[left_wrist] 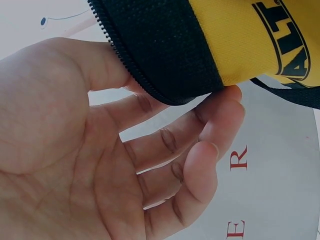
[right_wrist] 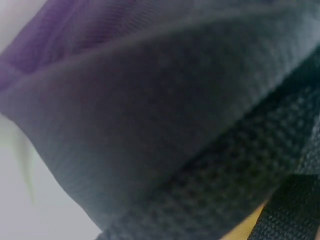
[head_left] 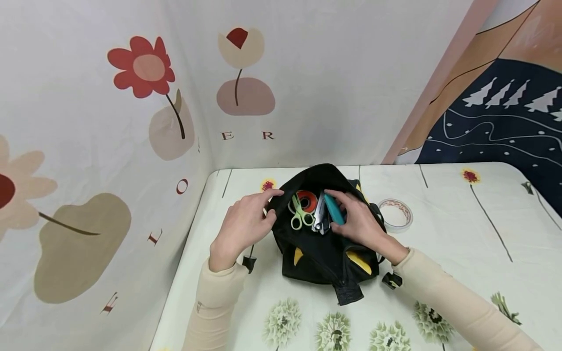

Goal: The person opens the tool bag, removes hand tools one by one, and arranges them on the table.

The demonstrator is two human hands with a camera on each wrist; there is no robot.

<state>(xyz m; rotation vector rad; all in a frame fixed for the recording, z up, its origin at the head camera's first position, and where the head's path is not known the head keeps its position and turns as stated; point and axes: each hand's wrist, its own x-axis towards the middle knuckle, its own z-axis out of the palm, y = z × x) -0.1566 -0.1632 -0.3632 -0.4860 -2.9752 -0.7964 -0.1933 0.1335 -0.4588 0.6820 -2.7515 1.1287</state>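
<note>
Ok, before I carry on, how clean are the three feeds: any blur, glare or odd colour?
Head: evenly lit, the green scissors and tape roll easy to make out; left wrist: left hand and zipper reasonably sharp, upper-left background washed out; right wrist: black bag badly blurred, purple cast at upper left.

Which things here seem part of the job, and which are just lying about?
Seemingly in the job:
left hand, gripping the bag
right hand, holding the teal item
scissors, red roll, silver item, inside

Apparently lying about:
clear tape, untouched
</note>
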